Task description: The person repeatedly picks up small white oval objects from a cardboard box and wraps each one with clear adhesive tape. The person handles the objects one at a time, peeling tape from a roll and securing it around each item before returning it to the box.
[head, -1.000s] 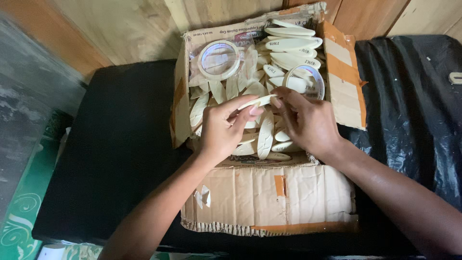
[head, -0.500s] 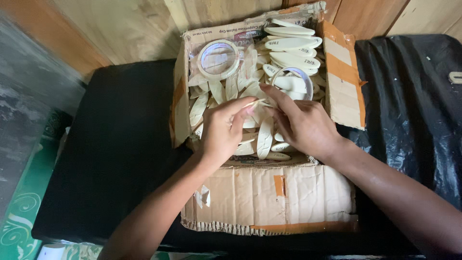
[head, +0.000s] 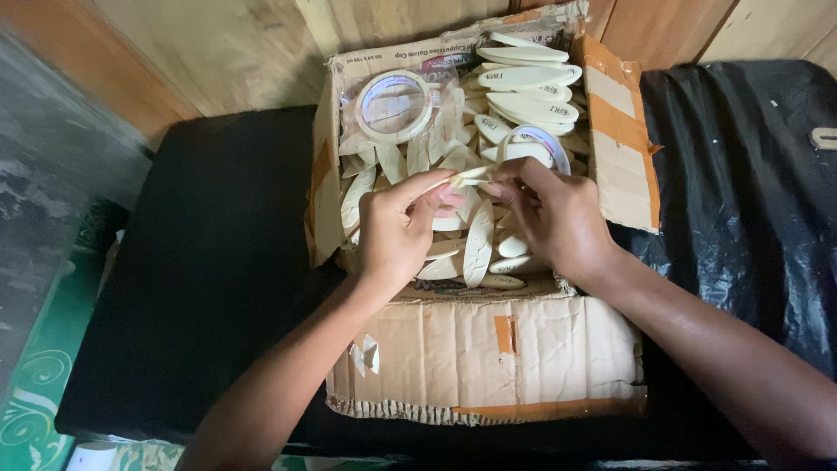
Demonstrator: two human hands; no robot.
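Note:
An open cardboard box (head: 488,349) lies on a black surface and is filled with several pale leaf-shaped wooden pieces (head: 478,246). Over the middle of the box my left hand (head: 399,228) and my right hand (head: 551,218) meet, and both pinch one thin wooden piece (head: 460,177) between their fingertips. A roll of clear tape (head: 394,106) rests at the box's far left corner. A second tape roll (head: 540,146) lies just beyond my right hand, partly hidden by it.
The box's near flap (head: 488,358) folds out toward me, and a right flap (head: 621,131) with orange tape stands open. Black plastic sheeting (head: 741,201) covers the right side. Wooden planks (head: 218,52) rise behind. Green patterned floor (head: 35,392) shows lower left.
Both hands stayed over the box's middle. The thin piece between the fingertips shifted slightly as the fingers worked it.

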